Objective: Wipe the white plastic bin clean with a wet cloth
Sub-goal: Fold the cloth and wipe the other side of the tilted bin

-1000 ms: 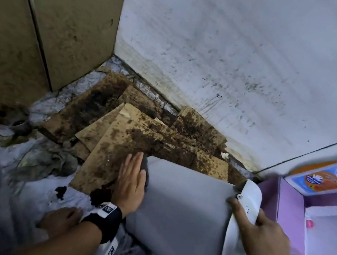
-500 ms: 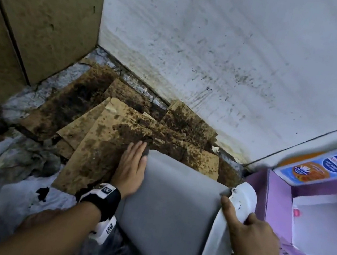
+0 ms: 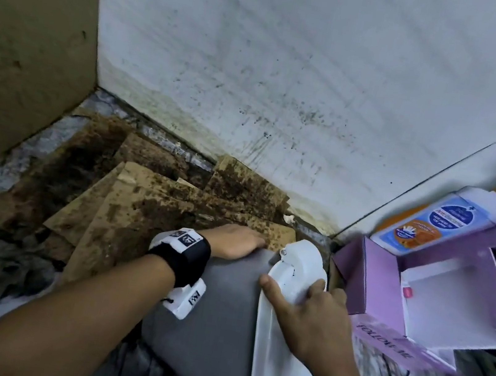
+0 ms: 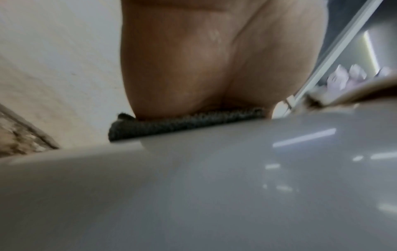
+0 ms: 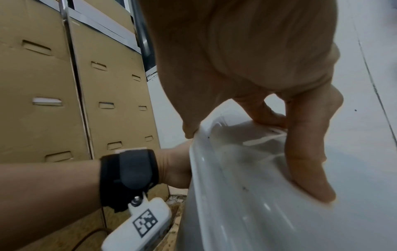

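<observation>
The plastic bin lies tipped on its side, its grey wall facing up and its white rim at the right. My left hand lies flat at the far end of the grey wall and presses a dark cloth onto it; in the head view the cloth is hidden under the palm. My right hand grips the white rim, thumb on the grey side and fingers over the rim's far side. In the right wrist view the fingers rest on the rim.
Stained cardboard sheets cover the floor in the corner beyond the bin. A speckled white wall rises behind. A purple box with a soap pack stands close on the right. Brown cartons stand at the left.
My left hand has slid with the cloth across the grey wall toward the far right, close to the rim. My right hand has kept its hold on the rim.
</observation>
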